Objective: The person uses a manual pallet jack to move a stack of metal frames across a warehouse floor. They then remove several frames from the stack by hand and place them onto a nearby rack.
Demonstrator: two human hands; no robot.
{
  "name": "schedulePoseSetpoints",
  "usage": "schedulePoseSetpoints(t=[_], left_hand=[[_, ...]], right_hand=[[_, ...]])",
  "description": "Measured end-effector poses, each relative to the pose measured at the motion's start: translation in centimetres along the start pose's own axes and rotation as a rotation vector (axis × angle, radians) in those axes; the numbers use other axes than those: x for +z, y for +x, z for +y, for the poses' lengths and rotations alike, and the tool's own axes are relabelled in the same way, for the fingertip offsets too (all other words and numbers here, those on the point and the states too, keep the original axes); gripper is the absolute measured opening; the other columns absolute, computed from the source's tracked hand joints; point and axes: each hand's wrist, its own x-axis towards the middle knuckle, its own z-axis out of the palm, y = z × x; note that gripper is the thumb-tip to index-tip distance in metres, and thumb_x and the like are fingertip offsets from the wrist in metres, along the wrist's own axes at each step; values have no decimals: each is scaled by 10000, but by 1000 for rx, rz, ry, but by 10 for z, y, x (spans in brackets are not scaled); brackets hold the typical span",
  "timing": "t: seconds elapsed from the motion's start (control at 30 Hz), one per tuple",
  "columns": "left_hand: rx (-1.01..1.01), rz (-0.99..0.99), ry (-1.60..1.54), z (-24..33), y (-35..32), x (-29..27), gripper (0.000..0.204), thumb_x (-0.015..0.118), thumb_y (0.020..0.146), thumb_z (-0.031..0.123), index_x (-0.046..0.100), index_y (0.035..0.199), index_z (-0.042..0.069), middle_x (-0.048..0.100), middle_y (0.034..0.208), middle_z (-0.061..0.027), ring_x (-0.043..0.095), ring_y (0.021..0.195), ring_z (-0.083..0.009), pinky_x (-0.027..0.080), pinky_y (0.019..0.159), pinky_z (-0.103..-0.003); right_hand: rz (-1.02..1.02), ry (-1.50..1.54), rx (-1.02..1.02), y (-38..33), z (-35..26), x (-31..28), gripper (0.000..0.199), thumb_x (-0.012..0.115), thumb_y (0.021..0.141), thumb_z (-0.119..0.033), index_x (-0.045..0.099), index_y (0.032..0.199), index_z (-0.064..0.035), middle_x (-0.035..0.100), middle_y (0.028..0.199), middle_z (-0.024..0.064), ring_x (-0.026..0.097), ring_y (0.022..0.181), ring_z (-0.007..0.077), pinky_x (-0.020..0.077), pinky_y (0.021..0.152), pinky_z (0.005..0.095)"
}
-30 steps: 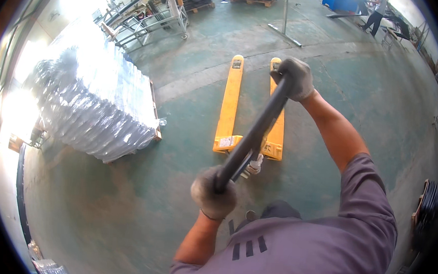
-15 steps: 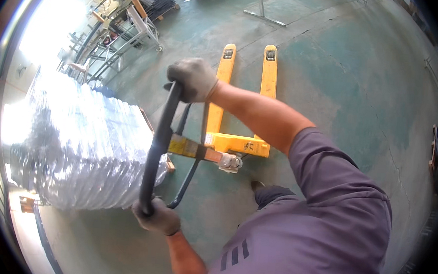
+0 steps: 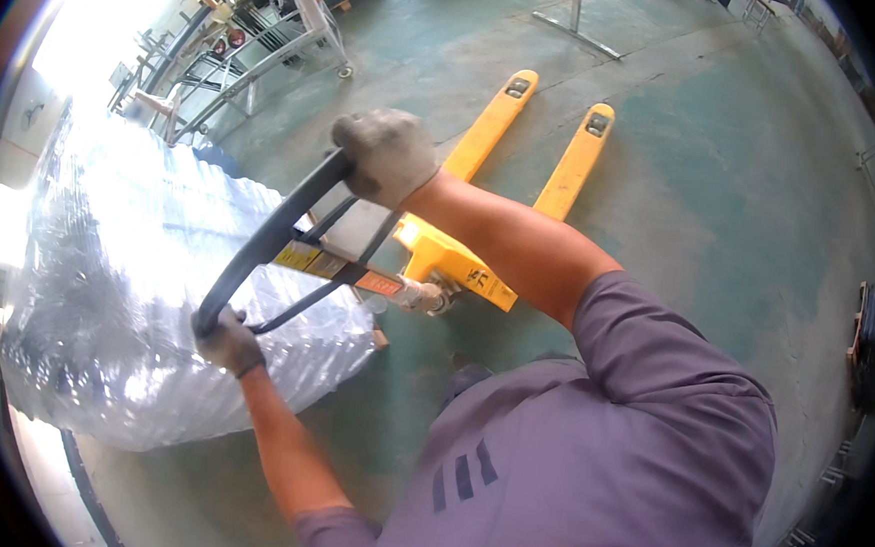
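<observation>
Both my hands, in grey work gloves, grip the black loop handle [image 3: 270,231] of a yellow pallet jack [image 3: 488,136]. My right hand [image 3: 387,155] is closed round the handle's far end. Round its near left end, my left hand [image 3: 228,343] is closed too. A shaft with yellow and orange labels runs from the handle to the jack's base. The two forks point away from me, angled to the right, and carry nothing. My right forearm hides part of the right fork and the base.
Close on the left stands a load wrapped in clear film [image 3: 136,285] on a wooden pallet, partly behind the handle. Beyond it is a wheeled metal frame [image 3: 302,30]. A metal stand [image 3: 576,31] rises from the green floor [image 3: 704,180] at the back. Dark stacked items line the right edge.
The handle has swung left and tilted, both hands still on it, my left hand moving farthest left. The forks now angle to the right. The wrapped load appears nearer the handle.
</observation>
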Motion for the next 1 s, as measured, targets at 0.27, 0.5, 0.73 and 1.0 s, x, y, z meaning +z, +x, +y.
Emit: schedulePoseSetpoints(t=[0.27, 0.5, 0.73, 1.0], left_hand=[[-24, -115, -91, -56, 170, 114, 128, 599, 918, -51, 675, 1018, -31, 671, 856, -91, 659, 677, -186, 562, 639, -336], [-22, -132, -88, -84, 298, 203, 137, 603, 913, -63, 678, 1024, -40, 674, 869, -95, 662, 681, -188, 546, 634, -343], [-56, -212, -129, -121, 438, 299, 160, 588, 896, -94, 684, 1002, -21, 677, 858, -74, 658, 678, -165, 540, 625, -325], [-93, -299, -182, -184, 627, 442, 181, 586, 944, -109, 680, 1021, 24, 648, 823, -26, 637, 646, -124, 521, 578, -282]], right_hand=[[33, -122, 100, 94, 80, 133, 156, 760, 800, -171, 663, 911, -122, 702, 869, 137, 734, 865, 391, 587, 765, 524], [67, -125, 85, 179, 166, 253, 168, 749, 796, -159, 674, 942, -121, 702, 876, 115, 731, 860, 381, 591, 761, 516], [18, -151, 120, 247, 231, 352, 183, 756, 795, -151, 676, 956, -114, 704, 877, 120, 742, 867, 354, 589, 753, 511], [92, -133, 205, 316, 296, 459, 153, 770, 828, -169, 651, 913, -122, 690, 821, 112, 729, 775, 359, 581, 685, 503]])
